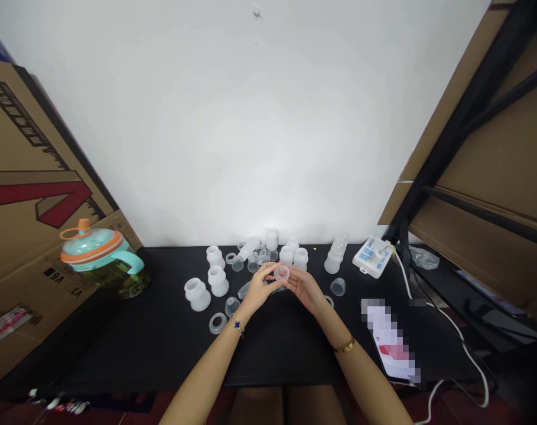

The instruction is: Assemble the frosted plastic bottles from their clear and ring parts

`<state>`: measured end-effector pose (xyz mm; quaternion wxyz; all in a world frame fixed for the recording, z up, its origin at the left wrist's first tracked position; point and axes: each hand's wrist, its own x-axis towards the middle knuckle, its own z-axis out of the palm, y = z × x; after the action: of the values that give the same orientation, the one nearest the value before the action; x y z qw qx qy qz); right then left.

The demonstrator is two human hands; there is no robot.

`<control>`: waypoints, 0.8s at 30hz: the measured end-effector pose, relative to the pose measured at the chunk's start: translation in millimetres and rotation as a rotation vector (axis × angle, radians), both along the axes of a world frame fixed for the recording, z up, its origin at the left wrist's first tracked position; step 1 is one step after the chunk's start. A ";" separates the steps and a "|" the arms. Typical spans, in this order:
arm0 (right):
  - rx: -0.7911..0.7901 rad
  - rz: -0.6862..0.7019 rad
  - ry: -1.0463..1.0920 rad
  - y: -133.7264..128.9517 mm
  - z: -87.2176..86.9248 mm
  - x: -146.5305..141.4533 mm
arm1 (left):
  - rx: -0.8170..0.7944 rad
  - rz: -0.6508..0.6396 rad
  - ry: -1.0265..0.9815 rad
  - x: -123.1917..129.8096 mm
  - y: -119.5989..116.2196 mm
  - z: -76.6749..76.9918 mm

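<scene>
A small round translucent plastic ring (281, 273), which looks like a bottle collar, is held up between my two hands above the black table. The thumb and fingers of my left hand (260, 289) pinch its left side. The fingers of my right hand (307, 290) close on its right edge. To the left stand white wide-necked bottles (198, 295), and a loose ring (217, 323) lies near my left wrist beside a transparent dome cap (231, 306). Another dome cap (338, 287) lies to the right of my right hand. Part of the tabletop behind my hands is hidden.
A large teal and orange lidded jug (102, 260) stands at the left, by a cardboard box (42, 195). More caps and rings (253, 260) and a stacked bottle (334, 257) are near the wall. At right are a white power strip (371, 257), a phone (390, 342) and cables.
</scene>
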<state>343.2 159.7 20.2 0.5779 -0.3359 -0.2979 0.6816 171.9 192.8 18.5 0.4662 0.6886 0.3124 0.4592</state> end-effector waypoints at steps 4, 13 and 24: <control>-0.004 -0.002 0.039 -0.1 1.6 -0.5 | 0.002 -0.002 0.026 -0.3 0.9 -1.9; 0.062 0.075 0.020 -5.1 5.6 0.6 | 0.009 0.001 0.002 -0.6 0.2 -2.0; 0.053 0.109 -0.013 -4.9 5.7 0.0 | 0.080 0.041 0.041 -1.2 -0.5 -2.3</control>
<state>343.3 154.8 25.9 0.5468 -0.3082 -0.3374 0.7016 170.7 192.3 16.3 0.4222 0.7093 0.3175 0.4666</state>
